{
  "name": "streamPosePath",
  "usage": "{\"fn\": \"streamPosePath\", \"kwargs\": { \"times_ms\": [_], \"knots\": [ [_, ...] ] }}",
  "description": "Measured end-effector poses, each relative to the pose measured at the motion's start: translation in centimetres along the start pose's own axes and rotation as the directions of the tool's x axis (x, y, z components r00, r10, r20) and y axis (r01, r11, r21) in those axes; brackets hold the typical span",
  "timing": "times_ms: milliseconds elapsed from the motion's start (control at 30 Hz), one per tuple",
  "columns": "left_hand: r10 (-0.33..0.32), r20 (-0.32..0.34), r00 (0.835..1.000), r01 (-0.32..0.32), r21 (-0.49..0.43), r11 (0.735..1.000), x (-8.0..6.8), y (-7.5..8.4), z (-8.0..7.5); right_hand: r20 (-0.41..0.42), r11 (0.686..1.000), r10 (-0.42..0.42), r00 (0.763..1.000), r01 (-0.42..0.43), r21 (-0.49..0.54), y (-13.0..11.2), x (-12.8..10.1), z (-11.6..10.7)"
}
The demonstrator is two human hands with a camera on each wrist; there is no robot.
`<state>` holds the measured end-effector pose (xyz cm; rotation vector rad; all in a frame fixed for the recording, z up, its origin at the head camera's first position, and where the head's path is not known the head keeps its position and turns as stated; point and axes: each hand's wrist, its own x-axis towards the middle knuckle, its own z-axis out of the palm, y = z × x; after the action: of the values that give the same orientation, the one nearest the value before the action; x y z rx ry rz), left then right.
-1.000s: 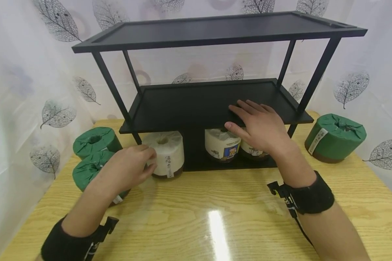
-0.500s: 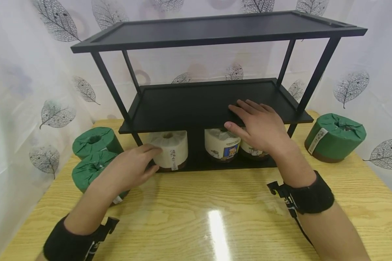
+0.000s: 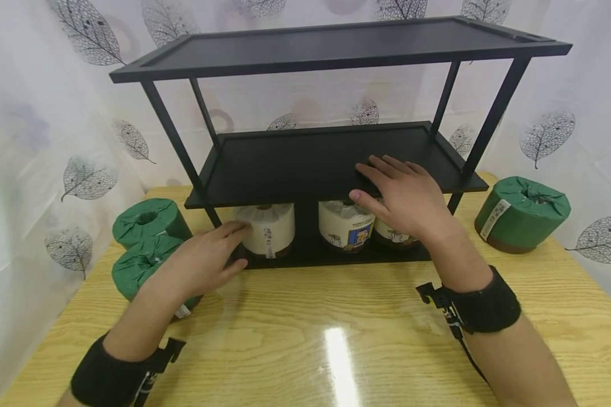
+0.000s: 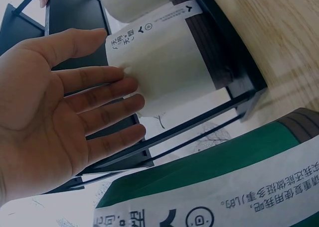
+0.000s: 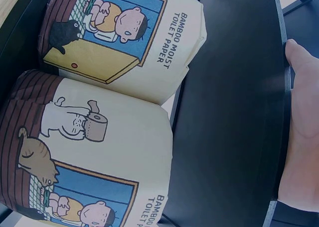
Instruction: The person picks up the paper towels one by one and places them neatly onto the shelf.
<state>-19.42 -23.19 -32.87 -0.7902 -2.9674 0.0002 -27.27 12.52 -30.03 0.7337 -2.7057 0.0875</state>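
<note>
The white roll (image 3: 265, 229) stands on the bottom tier of the black rack (image 3: 331, 164), left of the centre post, and looks nearly seated. The left hand (image 3: 206, 260) has its fingers (image 4: 107, 95) straight against the wrapper, pushing, not gripping. The right hand (image 3: 404, 195) lies flat and relaxed on the middle shelf's front edge (bracing the rack, I'd judge), above two cartoon-printed rolls (image 5: 99, 112). Whether the white roll is fully back is hard to tell from here. The next move calls for a last gentle nudge, then drawing clear toward the green rolls (image 3: 147, 243) just beside the wrist.
</note>
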Motion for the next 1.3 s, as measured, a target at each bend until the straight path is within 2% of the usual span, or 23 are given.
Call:
{"fn": "streamPosePath", "kwargs": {
  "times_ms": [533,833,933,1033,1200,1300],
  "knots": [
    [0.024,0.015,1.0,-0.024,0.008,1.0,0.0,-0.4,0.7,0.0,1.0,0.0,1.0,0.0,0.005,0.0,0.0,-0.1],
    [0.022,0.075,0.997,-0.022,-0.009,1.0,-0.3,-0.1,0.0,0.004,1.0,0.002,1.0,-0.002,0.004,0.0,0.0,-0.1],
    [0.032,0.037,0.999,-0.032,-0.01,0.999,-0.4,0.0,-0.3,0.006,1.0,0.001,1.0,-0.001,0.005,0.0,0.0,-0.1],
    [0.054,-0.032,0.998,-0.054,-0.003,0.999,-0.2,0.0,-0.5,0.008,1.0,-0.001,1.0,0.001,0.004,0.0,0.0,-0.2],
    [0.087,-0.121,0.989,-0.086,0.007,0.996,0.4,0.2,-0.6,0.007,1.0,0.0,1.0,0.0,0.004,0.0,0.0,-0.1],
    [0.086,-0.163,0.983,-0.083,0.025,0.996,0.8,0.6,-0.8,0.007,1.0,0.0,1.0,0.0,0.009,-0.1,0.1,0.0]
  ]
}}
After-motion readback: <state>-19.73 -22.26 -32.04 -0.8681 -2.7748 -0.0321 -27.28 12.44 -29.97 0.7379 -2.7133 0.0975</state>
